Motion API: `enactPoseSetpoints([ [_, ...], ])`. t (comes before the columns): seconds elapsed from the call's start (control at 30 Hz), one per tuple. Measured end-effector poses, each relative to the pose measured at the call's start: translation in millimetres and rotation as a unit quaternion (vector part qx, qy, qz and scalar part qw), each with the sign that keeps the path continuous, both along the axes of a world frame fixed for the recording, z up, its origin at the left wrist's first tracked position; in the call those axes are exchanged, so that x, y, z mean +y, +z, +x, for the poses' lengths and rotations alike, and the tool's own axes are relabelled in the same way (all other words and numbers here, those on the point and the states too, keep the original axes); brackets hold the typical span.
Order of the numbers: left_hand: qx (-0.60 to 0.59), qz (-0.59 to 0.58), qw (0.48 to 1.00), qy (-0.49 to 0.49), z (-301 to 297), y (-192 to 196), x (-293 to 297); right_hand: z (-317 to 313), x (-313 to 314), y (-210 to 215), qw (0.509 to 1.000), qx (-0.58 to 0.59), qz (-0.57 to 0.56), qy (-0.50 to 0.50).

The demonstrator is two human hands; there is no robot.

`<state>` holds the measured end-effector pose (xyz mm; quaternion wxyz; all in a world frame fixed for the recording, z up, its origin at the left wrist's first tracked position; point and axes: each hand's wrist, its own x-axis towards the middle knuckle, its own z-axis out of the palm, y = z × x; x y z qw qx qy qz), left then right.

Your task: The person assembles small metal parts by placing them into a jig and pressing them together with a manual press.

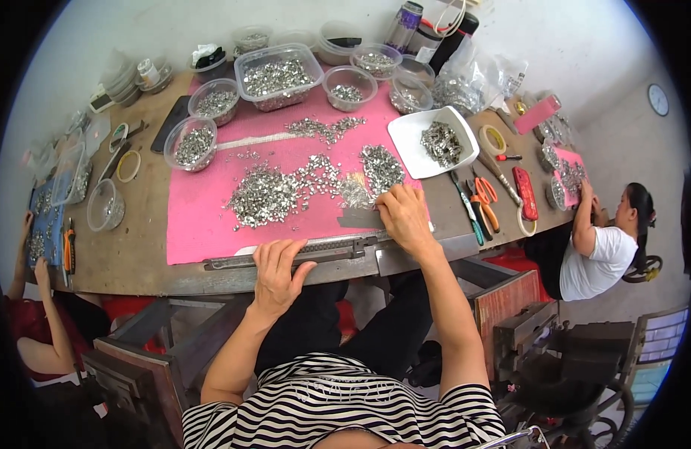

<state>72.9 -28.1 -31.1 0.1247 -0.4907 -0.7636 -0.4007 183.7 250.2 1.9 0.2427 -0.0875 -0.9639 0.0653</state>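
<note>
My left hand (278, 275) lies over a long dark metal bar (326, 253) at the table's front edge, its thumb spread away from the fingers. My right hand (407, 218) bends down with its fingertips together beside a grey strip (360, 218); whatever they pinch is hidden. Just beyond those fingertips are a small pile of shiny metal pieces (383, 169) and a thin patch of finer bits (356, 194). A larger heap of metal pieces (263, 196) spreads over the pink mat (203, 224) to the left.
Clear plastic tubs (278, 75) of metal pieces line the back. A white tray (409, 146) stands right of the mat, near orange-handled pliers (486, 191), a red case (524, 193) and tape rolls (492, 140). Co-workers sit at the left and right (600, 254).
</note>
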Motion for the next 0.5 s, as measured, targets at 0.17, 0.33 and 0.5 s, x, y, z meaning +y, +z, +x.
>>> enactPoseSetpoints([
  [0.17, 0.007, 0.002, 1.0, 0.003, 0, -1, -3, -1, 3, 4, 0.999, -0.029, -0.016, 0.033],
  [0.33, 0.002, 0.006, 1.0, 0.0, 1, -2, 0, 4, 7, 1, 0.998, -0.038, -0.02, 0.038],
  [0.5, -0.001, 0.005, 1.0, 0.005, 0, 0, -3, 10, -27, 25, 0.99, -0.002, -0.103, 0.092],
])
